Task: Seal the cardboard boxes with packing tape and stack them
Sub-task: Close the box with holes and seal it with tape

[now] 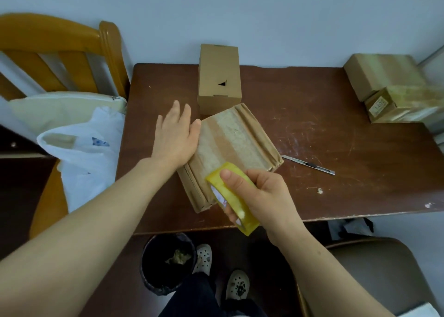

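Note:
A flat cardboard box (pixel 236 139) with old tape strips across its top lies slanted in the middle of the brown table (pixel 336 134). My left hand (pixel 176 134) lies flat with straight fingers against the box's left edge. My right hand (pixel 260 194) grips a yellow roll of packing tape (pixel 234 198) over the box's near corner, thumb on the roll's outer face. A plain upright cardboard box (pixel 219 76) stands behind it. Two taped boxes (pixel 394 86) sit stacked at the table's far right.
A utility knife (pixel 308 165) lies on the table right of the flat box. A wooden chair (pixel 60 59) with a cushion and a white plastic bag (pixel 86 153) stands at left. Below the table edge are a black waste bin (pixel 168 264) and a second chair (pixel 374 276).

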### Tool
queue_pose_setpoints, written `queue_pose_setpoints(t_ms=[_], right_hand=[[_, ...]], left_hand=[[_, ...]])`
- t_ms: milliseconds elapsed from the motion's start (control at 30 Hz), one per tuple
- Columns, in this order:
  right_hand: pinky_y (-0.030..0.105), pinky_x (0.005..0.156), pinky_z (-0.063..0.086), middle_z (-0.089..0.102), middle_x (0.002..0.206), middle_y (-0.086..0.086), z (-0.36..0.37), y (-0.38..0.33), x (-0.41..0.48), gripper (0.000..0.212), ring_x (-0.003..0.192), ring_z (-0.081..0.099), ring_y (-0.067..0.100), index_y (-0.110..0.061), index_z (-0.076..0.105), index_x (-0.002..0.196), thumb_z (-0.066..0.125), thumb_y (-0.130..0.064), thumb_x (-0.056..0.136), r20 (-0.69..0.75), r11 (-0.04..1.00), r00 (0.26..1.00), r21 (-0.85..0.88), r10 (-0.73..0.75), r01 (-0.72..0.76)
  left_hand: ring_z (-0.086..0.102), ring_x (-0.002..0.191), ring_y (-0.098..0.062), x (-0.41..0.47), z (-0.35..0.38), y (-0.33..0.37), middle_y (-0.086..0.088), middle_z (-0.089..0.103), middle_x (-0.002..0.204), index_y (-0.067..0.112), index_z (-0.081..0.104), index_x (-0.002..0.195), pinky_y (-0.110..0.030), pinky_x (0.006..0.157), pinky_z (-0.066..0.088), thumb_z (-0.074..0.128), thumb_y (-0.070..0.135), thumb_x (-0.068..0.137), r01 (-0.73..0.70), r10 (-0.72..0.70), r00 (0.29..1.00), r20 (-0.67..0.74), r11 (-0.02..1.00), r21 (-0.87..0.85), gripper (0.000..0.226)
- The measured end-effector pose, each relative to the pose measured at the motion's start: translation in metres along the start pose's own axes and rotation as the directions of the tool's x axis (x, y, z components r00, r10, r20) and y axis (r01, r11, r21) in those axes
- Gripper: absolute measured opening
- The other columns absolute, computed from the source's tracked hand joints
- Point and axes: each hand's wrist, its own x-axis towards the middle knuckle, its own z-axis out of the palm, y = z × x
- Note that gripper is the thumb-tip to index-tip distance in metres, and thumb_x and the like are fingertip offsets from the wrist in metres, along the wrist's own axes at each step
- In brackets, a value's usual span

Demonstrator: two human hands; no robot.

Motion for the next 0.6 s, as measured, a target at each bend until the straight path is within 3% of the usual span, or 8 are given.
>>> queue_pose_setpoints(t_ms=[67, 133, 167, 267, 367, 400, 500, 600], right_hand=[[0.022, 0.043, 0.046, 0.066, 0.056, 0.013, -0.002, -0.002, 0.001, 0.049, 0.042, 0.059, 0.019, -0.003, 0.065, 0.078, 0.071, -0.051, 0.072, 0.031, 1.000, 1.000, -0.003, 0.005, -0.005], [0.021, 0.042, 0.046, 0.066, 0.055, 0.012, -0.003, -0.002, 0.004, 0.044, 0.042, 0.059, 0.017, -0.005, 0.065, 0.075, 0.070, -0.049, 0.077, 0.056, 1.000, 0.998, -0.012, -0.005, 0.005], [0.020, 0.041, 0.045, 0.065, 0.053, 0.012, -0.004, -0.001, 0.004, 0.040, 0.041, 0.059, 0.016, -0.007, 0.065, 0.071, 0.069, -0.046, 0.080, 0.070, 1.000, 0.998, -0.009, -0.007, 0.008], [0.020, 0.040, 0.045, 0.064, 0.051, 0.011, -0.006, 0.003, 0.003, 0.038, 0.039, 0.057, 0.016, -0.011, 0.064, 0.065, 0.065, -0.043, 0.086, 0.109, 1.000, 0.994, -0.002, -0.031, 0.031], [0.023, 0.042, 0.048, 0.065, 0.053, 0.015, -0.006, 0.006, 0.001, 0.042, 0.041, 0.058, 0.020, -0.009, 0.063, 0.067, 0.062, -0.045, 0.088, 0.130, 0.998, 0.990, -0.007, -0.062, 0.064], [0.024, 0.043, 0.048, 0.065, 0.054, 0.015, -0.005, 0.007, 0.000, 0.042, 0.041, 0.058, 0.020, -0.010, 0.064, 0.068, 0.062, -0.046, 0.089, 0.136, 0.998, 0.989, -0.008, -0.055, 0.056], [0.024, 0.045, 0.047, 0.064, 0.053, 0.011, -0.010, 0.014, -0.007, 0.034, 0.041, 0.056, 0.018, -0.011, 0.062, 0.072, 0.064, -0.040, 0.089, 0.139, 0.999, 0.990, -0.018, -0.031, 0.034], [0.026, 0.048, 0.047, 0.064, 0.054, 0.011, -0.019, 0.028, -0.019, 0.024, 0.042, 0.055, 0.018, -0.013, 0.062, 0.074, 0.061, -0.029, 0.091, 0.118, 0.998, 0.993, -0.061, -0.005, 0.013]], left_hand=[[0.006, 0.147, -0.015, -0.037, 0.003, -0.001, -0.006, 0.008, 0.159, 0.010, 0.023, 0.150, -0.037, 0.118, -0.006, 0.025, 0.032, 0.092, -0.165, 0.142, 0.980, -0.138, 0.971, -0.171, 0.062], [-0.003, 0.147, -0.011, -0.077, 0.006, -0.003, -0.005, 0.002, 0.158, 0.008, 0.015, 0.151, -0.034, 0.118, -0.011, 0.031, 0.036, 0.080, -0.317, 0.308, 0.948, -0.076, 0.904, -0.287, 0.078], [-0.010, 0.146, -0.011, -0.090, 0.009, -0.006, -0.004, -0.004, 0.158, 0.009, 0.007, 0.151, -0.034, 0.118, -0.012, 0.035, 0.040, 0.074, -0.317, 0.340, 0.940, 0.023, 0.897, -0.307, 0.088], [-0.031, 0.140, -0.010, -0.097, 0.013, -0.015, -0.001, -0.026, 0.154, 0.013, -0.017, 0.145, -0.036, 0.118, -0.012, 0.045, 0.056, 0.059, -0.271, 0.325, 0.905, 0.274, 0.938, -0.217, 0.115], [-0.038, 0.136, -0.009, -0.095, 0.017, -0.013, 0.003, -0.040, 0.147, 0.019, -0.034, 0.138, -0.029, 0.115, -0.019, 0.052, 0.086, 0.050, -0.313, 0.299, 0.915, 0.272, 0.950, 0.007, 0.140], [-0.037, 0.136, -0.008, -0.096, 0.018, -0.011, 0.002, -0.038, 0.148, 0.017, -0.033, 0.138, -0.026, 0.115, -0.017, 0.053, 0.087, 0.051, -0.302, 0.292, 0.927, 0.234, 0.953, 0.007, 0.141], [-0.031, 0.137, -0.002, -0.098, 0.023, -0.008, 0.002, -0.027, 0.153, 0.012, -0.026, 0.140, -0.015, 0.113, -0.014, 0.070, 0.064, 0.062, -0.259, 0.259, 0.956, 0.134, 0.966, -0.019, 0.135], [-0.027, 0.138, 0.000, -0.098, 0.023, -0.005, 0.010, -0.029, 0.150, 0.014, -0.023, 0.145, -0.007, 0.106, -0.016, 0.077, 0.059, 0.059, -0.216, 0.213, 0.970, 0.115, 0.976, 0.008, 0.140]])
